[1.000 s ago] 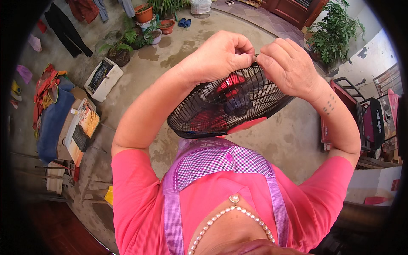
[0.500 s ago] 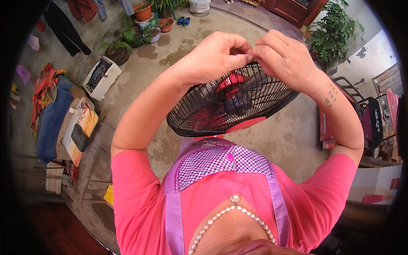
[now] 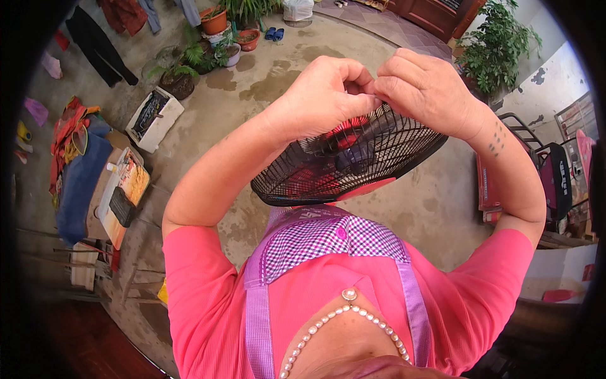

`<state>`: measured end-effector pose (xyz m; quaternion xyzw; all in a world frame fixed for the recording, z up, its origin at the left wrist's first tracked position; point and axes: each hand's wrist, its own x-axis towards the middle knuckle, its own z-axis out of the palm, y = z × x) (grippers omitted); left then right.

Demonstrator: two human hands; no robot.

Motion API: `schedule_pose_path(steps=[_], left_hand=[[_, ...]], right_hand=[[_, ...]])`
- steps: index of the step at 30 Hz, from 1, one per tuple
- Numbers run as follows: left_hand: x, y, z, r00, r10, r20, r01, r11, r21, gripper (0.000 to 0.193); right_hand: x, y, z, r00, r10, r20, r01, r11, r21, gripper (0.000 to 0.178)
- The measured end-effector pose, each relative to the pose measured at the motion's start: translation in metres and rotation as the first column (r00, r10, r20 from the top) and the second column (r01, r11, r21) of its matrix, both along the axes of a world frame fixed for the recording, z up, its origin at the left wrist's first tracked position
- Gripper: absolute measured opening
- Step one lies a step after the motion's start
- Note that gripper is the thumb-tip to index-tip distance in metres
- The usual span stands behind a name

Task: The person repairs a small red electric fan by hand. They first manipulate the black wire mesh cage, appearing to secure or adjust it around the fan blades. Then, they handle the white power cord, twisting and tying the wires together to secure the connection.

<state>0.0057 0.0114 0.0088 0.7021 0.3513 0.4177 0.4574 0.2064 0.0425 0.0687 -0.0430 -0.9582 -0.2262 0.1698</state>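
A round black wire fan guard (image 3: 353,165) with red fan parts (image 3: 346,124) showing through its mesh is held up in front of my chest, tilted. My left hand (image 3: 325,95) is curled over the guard's far rim, fingertips pinched on the wire. My right hand (image 3: 429,88) meets it at the same spot on the rim, fingers bent and pinching too. The two hands touch each other. What lies between the fingertips is hidden.
Below is a stained concrete yard floor (image 3: 278,76). Potted plants (image 3: 214,38) stand at the far edge, a white box (image 3: 154,117) and cardboard with clutter (image 3: 120,196) at the left, a leafy shrub (image 3: 499,44) and a black chair frame (image 3: 549,170) at the right.
The fan guard and both hands have shifted slightly; the pinch at the rim has tightened, with the hands closer together.
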Motion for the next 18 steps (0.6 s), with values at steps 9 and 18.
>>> schedule_pose_path(steps=[9,18], left_hand=[[0.001,0.000,-0.005,0.990,-0.055,0.129,0.068,0.993,-0.097,0.014],[-0.005,-0.003,-0.006,0.988,-0.054,0.145,0.072,0.990,-0.119,0.013]], right_hand=[[0.013,0.008,-0.009,0.985,-0.025,-0.174,-0.061,0.880,-0.470,0.015],[0.006,-0.012,-0.018,0.966,-0.064,-0.249,0.028,0.989,-0.146,0.014]])
